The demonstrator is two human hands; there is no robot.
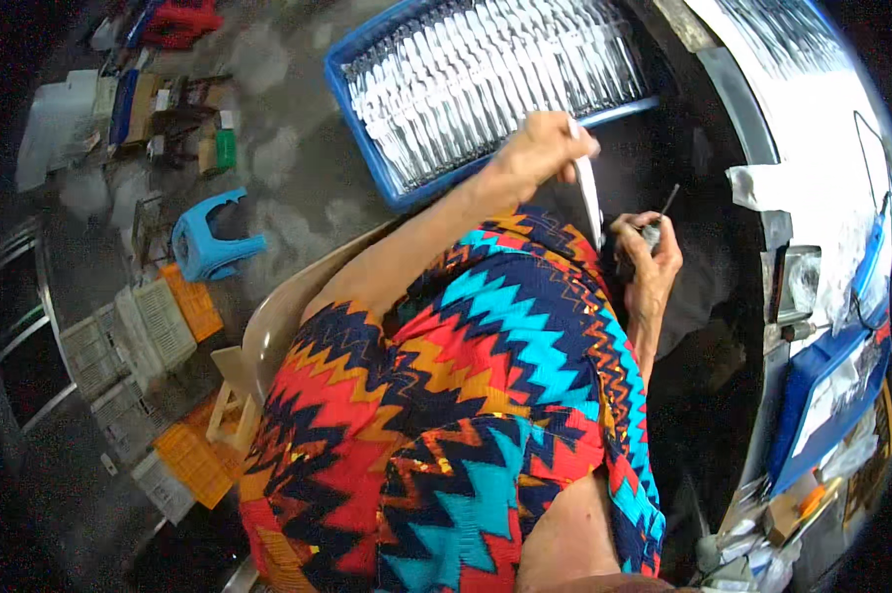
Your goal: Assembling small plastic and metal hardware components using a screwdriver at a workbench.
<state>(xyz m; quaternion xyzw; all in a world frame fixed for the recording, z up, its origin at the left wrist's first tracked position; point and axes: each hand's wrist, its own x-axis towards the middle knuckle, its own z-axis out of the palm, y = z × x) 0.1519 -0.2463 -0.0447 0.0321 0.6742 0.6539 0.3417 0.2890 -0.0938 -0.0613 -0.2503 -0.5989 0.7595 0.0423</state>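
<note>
My left hand reaches out from the left and is closed around the upper end of a long, narrow, silvery-white strip. The strip slants down and tapers slightly toward my right hand. That hand has its fingers curled around a small greyish thing, whose kind I cannot make out. A thin dark rod sticks out past its fingertips. The strip's lower end meets the fingers of my right hand, where the contact is hard to see. Just beyond my left hand is a blue tray of slim shiny pieces in rows.
A white-topped worktable runs along the right, with a blue bin near it. Leftward on the floor are a blue plastic stool, grey crates and orange crates. A patterned garment covers my lap.
</note>
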